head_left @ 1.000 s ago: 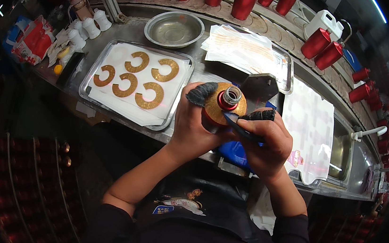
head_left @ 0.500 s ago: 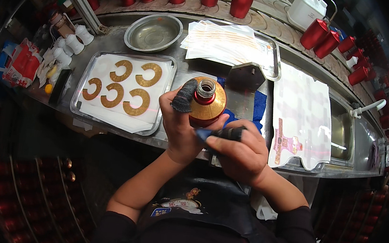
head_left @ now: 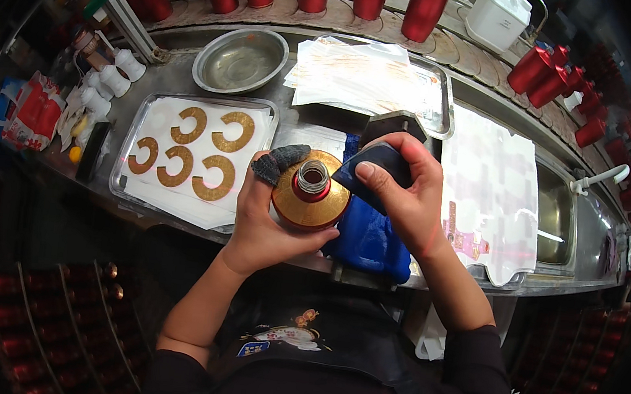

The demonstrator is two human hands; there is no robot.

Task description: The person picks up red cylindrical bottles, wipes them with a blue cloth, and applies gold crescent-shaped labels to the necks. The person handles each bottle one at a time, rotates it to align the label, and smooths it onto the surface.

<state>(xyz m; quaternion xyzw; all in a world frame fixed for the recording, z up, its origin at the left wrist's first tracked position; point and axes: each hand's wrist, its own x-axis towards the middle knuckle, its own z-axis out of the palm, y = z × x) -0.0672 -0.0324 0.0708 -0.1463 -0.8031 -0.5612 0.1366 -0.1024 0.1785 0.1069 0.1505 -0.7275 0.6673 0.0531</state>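
Observation:
A red bottle with a gold C-shaped decal (head_left: 310, 213) round its shoulder and an uncapped threaded neck stands upright in front of me. My left hand (head_left: 258, 218) is wrapped round its left and near side, dark knitted covers on the fingers. In my right hand (head_left: 419, 196) is a dark blue flat scraper (head_left: 374, 168), gripped between thumb and fingers. Its pointed corner is at the right side of the gold shoulder; whether it touches cannot be told. Beneath the right hand lies a blue cloth (head_left: 373, 238), next to a dark angled block (head_left: 399, 121).
At left a metal tray (head_left: 123, 167) holds several gold C-shaped decals (head_left: 212, 178) on white paper. Behind are a metal bowl (head_left: 241, 62) and paper sheets (head_left: 359, 78). A decal sheet (head_left: 490, 177) lies right, beside a sink (head_left: 560, 215). Red bottles (head_left: 427, 10) line the conveyor (head_left: 326, 25).
My right hand has risen from the bottle's near side to its right with the scraper. The bottle and left hand have shifted slightly nearer and left, uncovering the blue cloth. Conveyor bottles have moved right.

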